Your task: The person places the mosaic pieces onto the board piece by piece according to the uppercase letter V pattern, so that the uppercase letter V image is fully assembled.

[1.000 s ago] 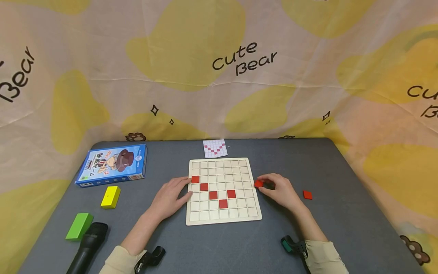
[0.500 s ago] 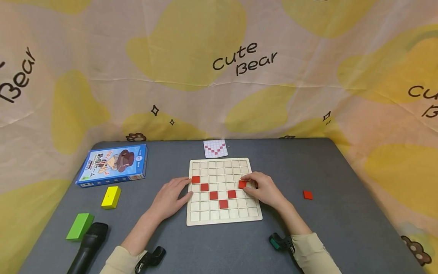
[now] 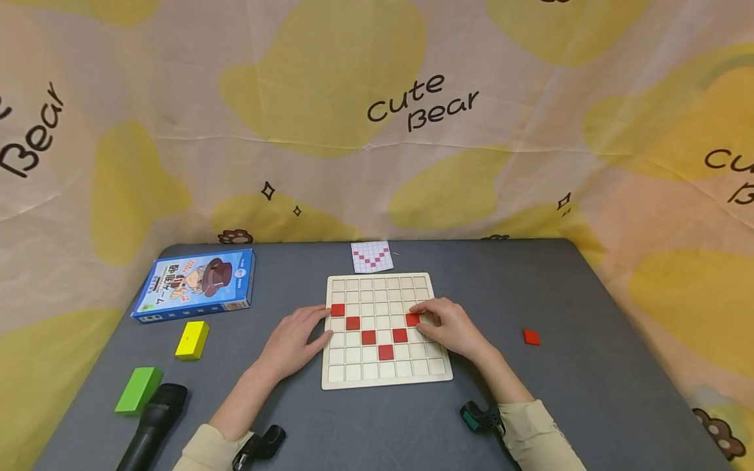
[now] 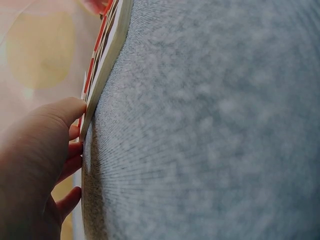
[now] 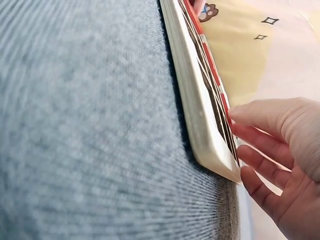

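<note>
A pale wooden grid board (image 3: 387, 383) lies flat on the grey table. Several red square tiles fill cells in a slanting pattern; one red tile (image 3: 385, 352) is lowest. Over the board's right part, my right hand (image 3: 450, 327) pinches another red tile (image 3: 412, 320) between thumb and forefinger, right at a cell up and right of its neighbour. The right wrist view has the thumb (image 5: 245, 112) at the tile row. My left hand (image 3: 294, 340) rests against the board's left edge with loosely extended fingers; its thumb (image 4: 75, 109) touches the rim in the left wrist view.
One loose red tile (image 3: 531, 337) lies on the table at right. Behind the board is a small pattern card (image 3: 372, 256). On the left are a blue box (image 3: 194, 284), a yellow block (image 3: 192, 340), a green block (image 3: 138, 390) and a black microphone (image 3: 152, 428).
My right hand has carried the red tile leftward from beside the board's right edge to a cell on the grid. The left hand has stayed at the left edge.
</note>
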